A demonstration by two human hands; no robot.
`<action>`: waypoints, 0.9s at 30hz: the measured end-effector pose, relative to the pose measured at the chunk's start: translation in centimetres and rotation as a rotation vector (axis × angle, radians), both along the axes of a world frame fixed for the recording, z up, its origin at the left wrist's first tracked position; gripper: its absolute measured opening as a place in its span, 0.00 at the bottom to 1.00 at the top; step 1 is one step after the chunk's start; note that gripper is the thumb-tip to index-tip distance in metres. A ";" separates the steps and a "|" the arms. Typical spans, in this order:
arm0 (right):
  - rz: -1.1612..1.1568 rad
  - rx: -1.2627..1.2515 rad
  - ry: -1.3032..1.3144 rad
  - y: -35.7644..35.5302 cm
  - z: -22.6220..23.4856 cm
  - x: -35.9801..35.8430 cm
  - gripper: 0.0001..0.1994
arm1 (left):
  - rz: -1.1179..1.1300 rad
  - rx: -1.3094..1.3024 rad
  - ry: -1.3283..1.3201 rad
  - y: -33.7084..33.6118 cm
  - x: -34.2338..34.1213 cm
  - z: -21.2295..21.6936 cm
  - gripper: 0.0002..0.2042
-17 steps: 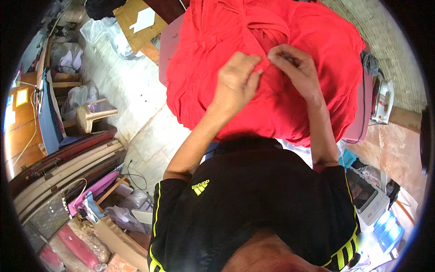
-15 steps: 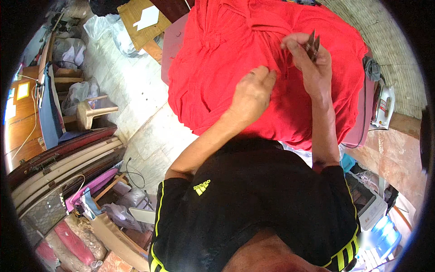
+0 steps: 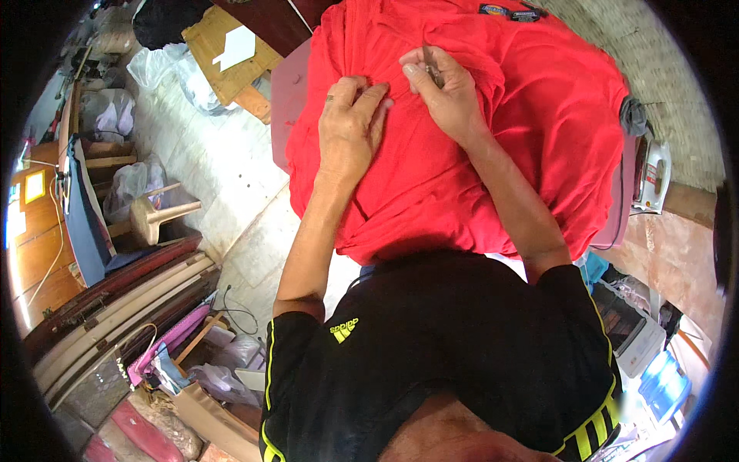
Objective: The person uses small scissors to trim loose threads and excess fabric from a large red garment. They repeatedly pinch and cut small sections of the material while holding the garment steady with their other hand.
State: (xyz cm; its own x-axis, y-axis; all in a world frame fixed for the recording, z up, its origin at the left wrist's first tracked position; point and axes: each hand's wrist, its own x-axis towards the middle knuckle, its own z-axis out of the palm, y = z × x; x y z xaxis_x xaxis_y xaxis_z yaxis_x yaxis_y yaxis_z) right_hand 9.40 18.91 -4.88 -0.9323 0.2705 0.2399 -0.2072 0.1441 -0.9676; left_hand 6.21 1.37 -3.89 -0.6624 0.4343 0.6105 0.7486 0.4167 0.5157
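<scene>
A large red garment lies bunched in front of me over a pinkish table, with dark labels on its far edge. My left hand rests on the left part of the cloth, its fingers closed in a pinch on a fold. To its right, my right hand is just above the garment with fingers bent around small dark thread snips. Their pointed blades stick out between the fingers; the rest is hidden in the palm.
A white clothes iron stands at the right, by a dark grey cloth. Plastic bags and a wooden board with white paper lie far left. Nearer left are a small wooden stool and stacked panels.
Both hands have moved left over the garment, the right one with the snips in it. The cloth has shifted, and more of the labels on its far edge shows.
</scene>
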 end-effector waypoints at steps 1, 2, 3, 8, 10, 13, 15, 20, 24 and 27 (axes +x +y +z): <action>0.009 0.034 0.019 0.1 -0.3 0.0 0.08 | -0.038 0.013 -0.022 -0.1 -0.6 -0.4 0.09; 0.004 0.076 0.036 0.0 -0.3 0.1 0.09 | -0.045 0.087 -0.024 0.0 -1.3 -0.4 0.04; 0.001 0.118 0.052 -0.1 -0.2 0.3 0.10 | -0.013 0.099 -0.096 -0.1 -1.5 -0.1 0.04; 0.096 0.255 0.046 -0.6 0.8 1.3 0.12 | 0.067 0.062 -0.307 -2.5 -3.2 0.4 0.05; 0.127 0.422 0.074 -0.7 0.6 1.3 0.12 | 0.092 0.034 -0.417 -2.8 -3.1 0.8 0.07; 0.106 0.566 0.107 -1.0 0.5 1.4 0.12 | 0.055 0.076 -0.269 -2.8 -2.8 0.1 0.07; 0.094 0.638 0.080 -1.2 0.8 1.4 0.12 | 0.029 0.084 -0.177 -2.5 -2.7 -0.1 0.06; 0.093 0.710 0.082 -1.5 0.7 1.2 0.10 | -0.040 0.108 -0.077 -1.9 -2.4 0.2 0.05; 0.126 0.693 0.058 -1.5 0.7 1.2 0.10 | 0.036 0.141 -0.123 -2.0 -2.2 0.0 0.03; 0.090 0.424 0.051 -1.3 0.4 1.2 0.11 | 0.128 0.169 -0.212 -3.2 -3.1 -0.5 0.03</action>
State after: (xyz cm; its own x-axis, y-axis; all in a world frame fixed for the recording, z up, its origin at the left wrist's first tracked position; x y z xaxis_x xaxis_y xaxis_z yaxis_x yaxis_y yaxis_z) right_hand 10.58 17.61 -4.49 -0.9318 0.0567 0.3586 -0.2829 0.5055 -0.8151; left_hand 3.09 -1.85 -4.41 -0.8255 0.2427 0.5096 0.5638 0.3956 0.7250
